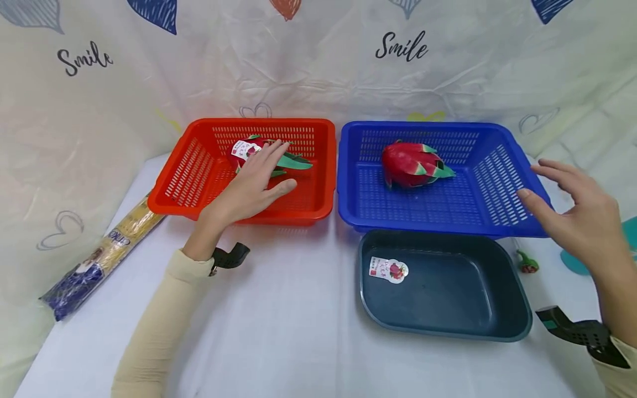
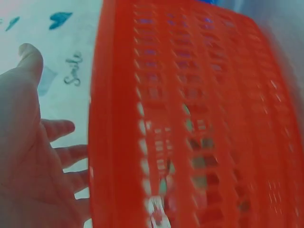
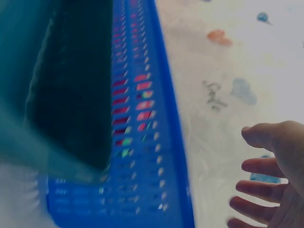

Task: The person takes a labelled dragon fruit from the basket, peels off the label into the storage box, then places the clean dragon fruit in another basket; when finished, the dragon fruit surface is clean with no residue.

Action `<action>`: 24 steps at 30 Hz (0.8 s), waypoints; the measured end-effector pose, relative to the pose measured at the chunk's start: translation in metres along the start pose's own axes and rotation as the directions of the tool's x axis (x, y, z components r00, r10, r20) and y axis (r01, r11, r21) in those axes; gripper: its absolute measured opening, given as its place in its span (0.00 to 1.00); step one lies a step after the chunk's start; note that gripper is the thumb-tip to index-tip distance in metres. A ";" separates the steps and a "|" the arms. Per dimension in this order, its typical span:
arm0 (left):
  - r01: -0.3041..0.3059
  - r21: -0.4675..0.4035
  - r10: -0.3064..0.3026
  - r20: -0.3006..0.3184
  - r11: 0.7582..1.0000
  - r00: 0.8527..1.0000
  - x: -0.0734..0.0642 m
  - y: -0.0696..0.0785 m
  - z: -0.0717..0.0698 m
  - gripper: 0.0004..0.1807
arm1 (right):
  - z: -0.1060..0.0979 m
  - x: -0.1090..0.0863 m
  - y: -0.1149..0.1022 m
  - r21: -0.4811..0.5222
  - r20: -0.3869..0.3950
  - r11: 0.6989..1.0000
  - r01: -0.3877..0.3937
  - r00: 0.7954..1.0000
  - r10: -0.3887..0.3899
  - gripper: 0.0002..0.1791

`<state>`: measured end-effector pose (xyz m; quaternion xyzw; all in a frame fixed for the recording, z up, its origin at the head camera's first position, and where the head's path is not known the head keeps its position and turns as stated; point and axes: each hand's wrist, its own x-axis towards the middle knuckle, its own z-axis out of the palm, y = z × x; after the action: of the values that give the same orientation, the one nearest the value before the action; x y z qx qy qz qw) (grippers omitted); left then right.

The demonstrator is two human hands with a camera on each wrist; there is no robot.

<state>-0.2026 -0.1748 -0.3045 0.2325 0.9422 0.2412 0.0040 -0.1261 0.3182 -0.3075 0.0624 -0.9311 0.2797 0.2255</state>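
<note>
In the head view my left hand (image 1: 251, 185) hovers over the red basket (image 1: 184, 179), fingers extended and nothing held. Below it lies a dragon fruit (image 1: 294, 162) with a white sticker (image 1: 245, 149), partly hidden by the fingers. The blue basket (image 1: 413, 213) stands to the right and holds another dragon fruit (image 1: 409, 166). My right hand (image 1: 579, 215) is at that basket's right rim, thumb and fingers spread and empty. Both wrist views show the hands beside the baskets' slotted walls, with straight or relaxed fingers.
A dark rectangular basin (image 1: 448, 287) with a fruit sticker (image 1: 388, 270) sits in front of the blue basket. Left of the red basket lies a long pack of pasta (image 1: 111, 249). A small green-and-red object (image 1: 527, 262) and a teal item (image 1: 574, 262) are at the right.
</note>
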 end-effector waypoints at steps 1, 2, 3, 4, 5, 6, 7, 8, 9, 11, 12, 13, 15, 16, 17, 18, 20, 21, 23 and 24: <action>0.002 0.015 -0.002 -0.001 1.000 1.000 -0.003 -0.004 0.000 0.46 | 0.000 -0.002 -0.004 0.010 -0.015 1.000 0.017 1.000 -0.016 0.27; 0.003 0.037 -0.003 0.000 0.999 1.000 -0.006 -0.007 -0.001 0.46 | 0.000 -0.003 -0.006 0.021 -0.024 0.999 0.038 0.999 -0.037 0.27; 0.003 0.062 -0.003 0.001 0.998 1.000 -0.009 -0.010 0.000 0.46 | 0.001 -0.005 -0.009 0.034 -0.024 0.998 0.054 0.998 -0.053 0.27; 0.002 0.089 -0.003 0.003 0.996 1.000 -0.011 -0.013 0.000 0.46 | 0.002 -0.006 -0.010 0.048 -0.017 0.997 0.064 0.998 -0.063 0.27; 0.000 0.117 0.000 0.002 0.993 1.000 -0.015 -0.017 0.000 0.46 | 0.003 -0.007 -0.012 0.061 -0.009 0.995 0.075 0.997 -0.074 0.27; -0.002 0.142 0.001 0.001 0.990 1.000 -0.018 -0.019 0.001 0.46 | 0.004 -0.007 -0.014 0.073 -0.001 0.994 0.082 0.997 -0.082 0.28; -0.005 0.167 0.005 -0.001 0.986 1.000 -0.022 -0.022 0.001 0.46 | 0.005 -0.008 -0.015 0.085 0.006 0.992 0.090 0.996 -0.091 0.28; -0.006 0.189 0.007 -0.005 0.982 1.000 -0.026 -0.025 0.002 0.46 | 0.006 -0.008 -0.016 0.092 0.010 0.991 0.100 0.995 -0.101 0.28; -0.005 0.206 0.008 -0.011 0.979 1.000 -0.029 -0.028 0.002 0.45 | 0.006 -0.008 -0.017 0.100 0.014 0.989 0.106 0.994 -0.108 0.28; 0.002 0.224 0.002 -0.019 0.975 1.000 -0.036 -0.033 0.000 0.45 | 0.007 -0.007 -0.020 0.110 0.021 0.986 0.122 0.992 -0.125 0.29; 0.011 0.229 -0.005 -0.024 0.973 1.000 -0.040 -0.036 -0.001 0.45 | 0.007 -0.007 -0.022 0.117 0.026 0.985 0.128 0.991 -0.132 0.29; 0.020 0.230 -0.014 -0.028 0.973 1.000 -0.043 -0.039 -0.003 0.45 | 0.007 -0.007 -0.024 0.124 0.030 0.983 0.135 0.990 -0.139 0.29; 0.048 0.218 -0.040 -0.041 0.975 0.998 -0.049 -0.046 -0.008 0.45 | 0.007 -0.006 -0.029 0.136 0.043 0.980 0.144 0.988 -0.151 0.29; 0.059 0.209 -0.049 -0.053 0.976 0.997 -0.051 -0.050 -0.011 0.45 | 0.007 -0.006 -0.032 0.142 0.049 0.978 0.151 0.986 -0.160 0.30; 0.074 0.190 -0.062 -0.069 0.979 0.996 -0.054 -0.055 -0.013 0.45 | 0.007 -0.005 -0.036 0.147 0.055 0.976 0.158 0.984 -0.168 0.30; 0.088 0.166 -0.074 -0.088 0.982 0.993 -0.057 -0.060 -0.016 0.44 | 0.008 -0.005 -0.040 0.152 0.060 0.974 0.166 0.982 -0.177 0.30; 0.112 0.113 -0.098 -0.126 0.987 0.987 -0.063 -0.070 -0.021 0.43 | 0.008 -0.004 -0.048 0.160 0.064 0.969 0.188 0.978 -0.200 0.31; 0.122 0.091 -0.108 -0.146 0.988 0.983 -0.066 -0.075 -0.023 0.42 | 0.008 -0.003 -0.052 0.162 0.065 0.967 0.196 0.976 -0.209 0.31; 0.137 0.044 -0.127 -0.177 0.990 0.976 -0.071 -0.085 -0.027 0.41 | 0.008 -0.002 -0.060 0.174 0.064 0.962 0.211 0.972 -0.224 0.31; 0.143 0.031 -0.135 -0.188 0.989 0.973 -0.074 -0.089 -0.029 0.41 | 0.007 -0.001 -0.064 0.182 0.066 0.959 0.216 0.971 -0.231 0.31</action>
<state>-0.1789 -0.2893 -0.3275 0.1425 0.9576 0.2397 -0.0720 -0.1128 0.2606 -0.2815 0.1986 -0.8991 0.3296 0.2088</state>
